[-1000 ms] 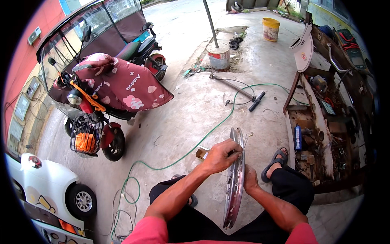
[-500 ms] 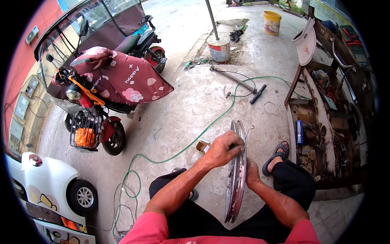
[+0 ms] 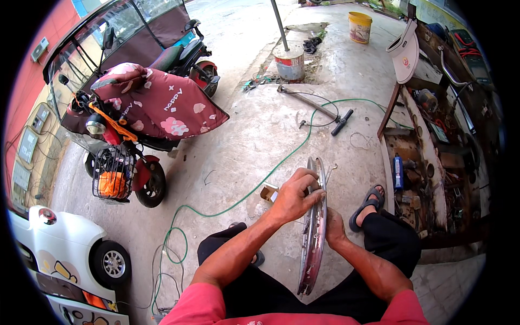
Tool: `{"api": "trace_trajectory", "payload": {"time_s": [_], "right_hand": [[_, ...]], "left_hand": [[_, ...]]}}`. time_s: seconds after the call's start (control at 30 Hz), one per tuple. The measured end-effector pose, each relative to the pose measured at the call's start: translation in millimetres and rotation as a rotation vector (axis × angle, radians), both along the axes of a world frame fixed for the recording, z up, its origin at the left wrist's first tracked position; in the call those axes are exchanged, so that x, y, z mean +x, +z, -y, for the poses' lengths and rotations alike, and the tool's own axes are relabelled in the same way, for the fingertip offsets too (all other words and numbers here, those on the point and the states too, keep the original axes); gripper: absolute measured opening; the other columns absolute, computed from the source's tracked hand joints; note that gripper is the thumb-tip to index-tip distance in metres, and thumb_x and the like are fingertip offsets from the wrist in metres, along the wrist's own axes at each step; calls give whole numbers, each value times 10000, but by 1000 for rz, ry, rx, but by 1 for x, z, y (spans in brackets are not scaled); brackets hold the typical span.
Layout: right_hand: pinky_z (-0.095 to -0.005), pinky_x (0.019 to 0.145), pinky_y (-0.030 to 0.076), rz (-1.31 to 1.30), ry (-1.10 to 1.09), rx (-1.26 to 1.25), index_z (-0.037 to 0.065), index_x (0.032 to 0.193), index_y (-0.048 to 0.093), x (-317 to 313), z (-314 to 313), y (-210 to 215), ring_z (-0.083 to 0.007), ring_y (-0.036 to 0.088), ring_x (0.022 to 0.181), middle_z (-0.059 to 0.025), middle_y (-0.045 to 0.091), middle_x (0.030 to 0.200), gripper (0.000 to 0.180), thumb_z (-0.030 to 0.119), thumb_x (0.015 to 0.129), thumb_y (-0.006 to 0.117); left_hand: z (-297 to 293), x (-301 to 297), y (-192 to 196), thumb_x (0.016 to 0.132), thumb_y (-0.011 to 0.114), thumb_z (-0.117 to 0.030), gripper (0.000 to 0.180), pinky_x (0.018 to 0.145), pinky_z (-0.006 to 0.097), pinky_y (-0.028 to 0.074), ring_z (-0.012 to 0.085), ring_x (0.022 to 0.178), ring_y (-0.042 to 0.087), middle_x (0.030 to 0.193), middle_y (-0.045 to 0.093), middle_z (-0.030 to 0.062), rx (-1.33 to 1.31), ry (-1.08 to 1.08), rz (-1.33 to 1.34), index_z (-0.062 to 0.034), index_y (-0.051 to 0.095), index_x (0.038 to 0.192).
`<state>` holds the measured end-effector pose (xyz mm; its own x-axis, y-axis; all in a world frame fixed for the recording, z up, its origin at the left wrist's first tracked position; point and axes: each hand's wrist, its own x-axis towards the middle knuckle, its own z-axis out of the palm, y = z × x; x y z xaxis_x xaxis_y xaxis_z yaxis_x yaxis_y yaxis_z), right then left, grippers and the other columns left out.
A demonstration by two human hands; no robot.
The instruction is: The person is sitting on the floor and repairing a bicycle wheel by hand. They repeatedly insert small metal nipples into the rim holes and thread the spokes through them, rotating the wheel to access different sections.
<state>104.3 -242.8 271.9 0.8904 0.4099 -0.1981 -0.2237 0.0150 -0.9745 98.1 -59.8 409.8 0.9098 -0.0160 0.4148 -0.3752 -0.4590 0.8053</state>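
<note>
A bare metal wheel rim (image 3: 313, 254) stands upright between my knees, seen nearly edge-on, its lower part reddish and worn. My left hand (image 3: 295, 197) is closed on the rim's upper left side, fingers curled and thumb laid across its edge. From the right, my right hand (image 3: 335, 227) grips the rim a little lower; its fingertips are hidden behind the metal. Whether a small part sits between my left fingers, I cannot make out. On the floor left of the rim lies a small opened cardboard box (image 3: 268, 192).
A green hose (image 3: 254, 189) winds across the concrete. Ahead lies a hand pump (image 3: 319, 109). To the right stands a rusty workbench (image 3: 428, 179) with tools and a blue tube (image 3: 398, 172). A covered three-wheeler (image 3: 157, 103) and a white vehicle (image 3: 70, 238) stand on the left.
My left fingers have shifted slightly on the rim, with the thumb now straighter across its edge. The rim has tilted a little; my right hand has barely moved.
</note>
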Motion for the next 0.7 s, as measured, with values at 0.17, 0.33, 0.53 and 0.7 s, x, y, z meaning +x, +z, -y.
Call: {"api": "trace_trajectory", "payload": {"time_s": [0.17, 0.33, 0.53, 0.7], "right_hand": [[-265, 483, 368, 48, 0, -46, 46, 827, 584, 0, 2, 6, -70, 450, 552, 20, 520, 645, 562, 580, 966, 478], [-265, 490, 374, 47, -23, -62, 43, 831, 590, 2, 4, 2, -73, 457, 556, 16, 520, 639, 553, 564, 974, 471], [-274, 498, 381, 78, -5, -82, 35, 848, 607, -1, 0, 6, -82, 461, 559, 13, 516, 637, 540, 535, 987, 458], [-267, 511, 389, 110, -10, -116, 32, 860, 602, 2, 3, 6, -80, 473, 581, 14, 542, 661, 528, 523, 990, 457]], "left_hand": [[-2, 5, -1, 823, 726, -88, 151, 678, 272, 489, 157, 793, 584, 1084, 586, 88, -47, -134, 44, -21, 647, 933], [4, -3, 14, 837, 695, -63, 180, 691, 263, 479, 148, 815, 578, 1117, 590, 85, -85, -19, -147, -32, 663, 1011], [-6, 2, -4, 851, 692, -94, 208, 656, 260, 469, 130, 767, 553, 1127, 576, 92, -5, -125, 47, -38, 648, 1047], [4, -6, 16, 859, 682, -97, 154, 701, 275, 488, 154, 815, 581, 1166, 567, 98, -84, -37, -143, -47, 669, 1004]]}}
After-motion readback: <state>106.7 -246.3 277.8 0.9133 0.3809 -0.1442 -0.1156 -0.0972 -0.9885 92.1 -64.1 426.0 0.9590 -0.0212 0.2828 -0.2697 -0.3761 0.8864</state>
